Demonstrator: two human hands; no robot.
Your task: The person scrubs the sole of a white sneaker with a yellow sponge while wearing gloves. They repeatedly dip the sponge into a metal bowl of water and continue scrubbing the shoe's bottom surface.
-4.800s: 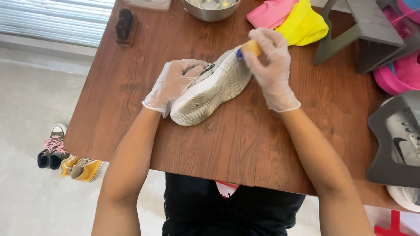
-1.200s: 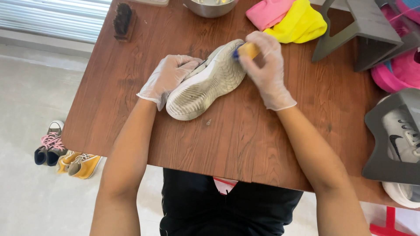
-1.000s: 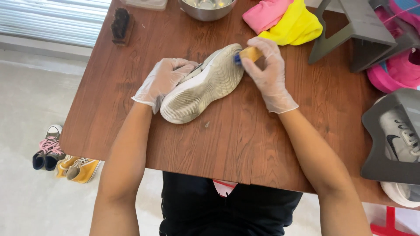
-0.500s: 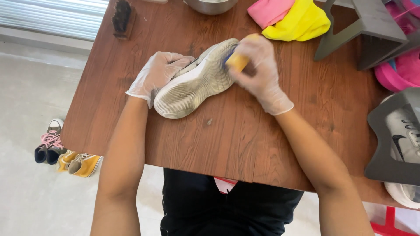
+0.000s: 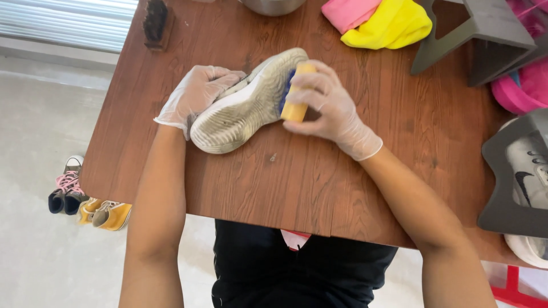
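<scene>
A grey-white sneaker point(image 5: 245, 105) lies on its side on the brown wooden table point(image 5: 285, 182), its worn sole facing me. My left hand point(image 5: 197, 94), in a clear glove, grips the shoe's upper from the left side. My right hand point(image 5: 331, 108), also gloved, holds a yellow brush point(image 5: 295, 94) with blue bristles pressed against the edge of the sole near the toe end.
A dark brush point(image 5: 155, 21) lies at the table's far left. A metal bowl point(image 5: 273, 5), pink and yellow cloths point(image 5: 388, 25), and grey shoe stands point(image 5: 474, 40) sit along the back. Another sneaker point(image 5: 528, 177) rests on a stand at right. Small shoes point(image 5: 85, 202) stand on the floor.
My right hand has slid the brush along the sole's edge from the toe tip toward the shoe's middle. The left hand keeps its hold on the shoe.
</scene>
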